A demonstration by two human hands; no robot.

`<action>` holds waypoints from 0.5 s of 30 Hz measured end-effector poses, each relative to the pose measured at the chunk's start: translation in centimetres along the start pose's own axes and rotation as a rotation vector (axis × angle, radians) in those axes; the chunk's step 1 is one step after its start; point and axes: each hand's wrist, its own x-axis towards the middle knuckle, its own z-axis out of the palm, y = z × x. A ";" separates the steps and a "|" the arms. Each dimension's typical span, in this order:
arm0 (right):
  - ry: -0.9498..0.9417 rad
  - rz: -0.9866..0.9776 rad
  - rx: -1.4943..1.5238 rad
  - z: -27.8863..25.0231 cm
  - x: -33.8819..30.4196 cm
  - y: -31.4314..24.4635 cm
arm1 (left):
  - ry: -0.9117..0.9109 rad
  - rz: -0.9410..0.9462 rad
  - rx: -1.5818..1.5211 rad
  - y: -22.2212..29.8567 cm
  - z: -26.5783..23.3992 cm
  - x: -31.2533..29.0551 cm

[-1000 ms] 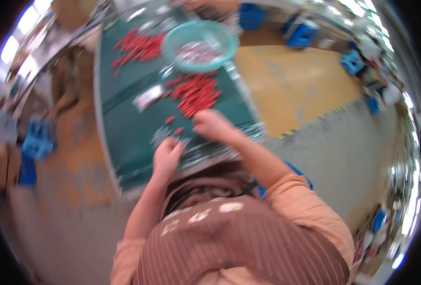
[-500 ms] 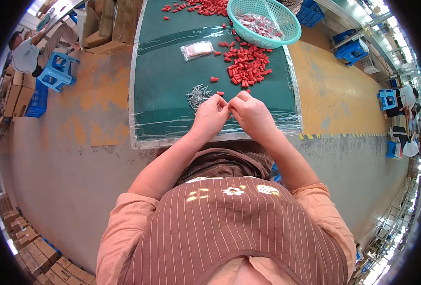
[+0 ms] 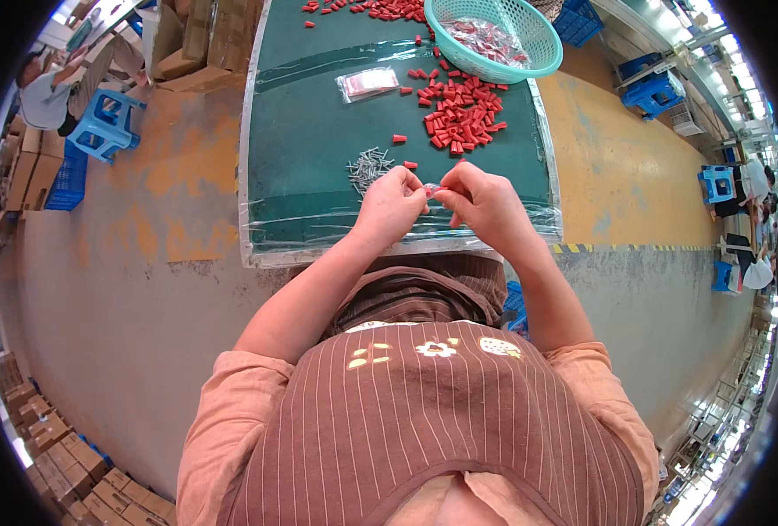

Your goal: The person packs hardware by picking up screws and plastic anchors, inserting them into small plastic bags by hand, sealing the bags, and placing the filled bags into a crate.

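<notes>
My left hand (image 3: 392, 207) is closed in a pinch on a small clear plastic bag (image 3: 430, 188) near the table's front edge. My right hand (image 3: 492, 210) meets it from the right, thumb and forefinger closed on a small red plastic cap (image 3: 442, 188) at the bag. Whether the cap is inside the bag or at its mouth, I cannot tell. Just beyond my left hand lies a heap of grey metal screws or nails (image 3: 369, 168). Single red caps (image 3: 399, 138) lie near that heap, and a larger pile of red caps (image 3: 463, 110) spreads farther off.
A flat clear packet (image 3: 367, 84) lies on the green table (image 3: 306, 145). At the far right, a turquoise basket (image 3: 542, 66) holds filled bags. More red caps are at the far end. Left of the table are cardboard boxes (image 3: 205, 53), a blue stool (image 3: 108, 123) and a seated person.
My hands have drawn slightly apart, the right one shifting to the right. The clear bag and red cap now show between my fingers.
</notes>
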 end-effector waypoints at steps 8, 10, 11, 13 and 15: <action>0.064 -0.047 0.049 0.9 0.9 2.1 | -0.024 -0.027 -0.061 -0.4 0.0 0.3; 0.117 -0.142 0.040 0.5 1.0 2.2 | -0.027 -0.031 -0.079 -0.7 -0.4 0.8; 0.172 -0.230 0.028 0.3 1.0 2.4 | -0.032 -0.041 -0.064 -0.3 -0.4 0.8; 0.213 -0.341 -0.051 0.1 0.9 3.0 | -0.054 -0.033 -0.043 0.2 -0.3 1.2; 0.294 -0.555 -0.248 -0.7 0.1 2.6 | -0.084 0.119 -0.043 0.7 0.4 1.6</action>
